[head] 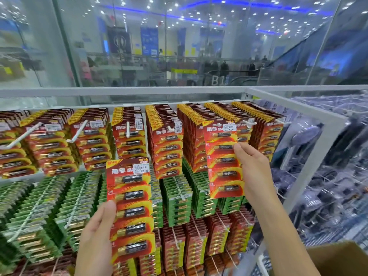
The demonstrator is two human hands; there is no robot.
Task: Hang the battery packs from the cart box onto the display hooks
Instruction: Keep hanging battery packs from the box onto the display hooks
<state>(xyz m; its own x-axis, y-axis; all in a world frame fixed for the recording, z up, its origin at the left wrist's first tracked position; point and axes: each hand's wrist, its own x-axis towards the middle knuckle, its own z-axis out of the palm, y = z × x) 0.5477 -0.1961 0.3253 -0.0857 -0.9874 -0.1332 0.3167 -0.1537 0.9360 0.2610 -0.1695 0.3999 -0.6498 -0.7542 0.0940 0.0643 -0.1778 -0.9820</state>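
My left hand [97, 236] grips a red and yellow battery pack [130, 208] by its left edge, held upright in front of the green packs. My right hand [253, 166] pinches a second red battery pack [224, 158] by its right edge, up at the top row. That pack's top hole sits at the tip of a white display hook [219, 124]; I cannot tell whether the hook passes through it. Neighbouring hooks [249, 122] carry full stacks of red packs. A corner of the brown cardboard cart box [338, 259] shows at the bottom right.
The display holds rows of red packs on top, green packs [49, 206] in the middle, red ones below. Long bare hook tips [29, 132] jut out at the left. A white metal frame [298, 108] borders the rack; clear-packaged goods hang to the right.
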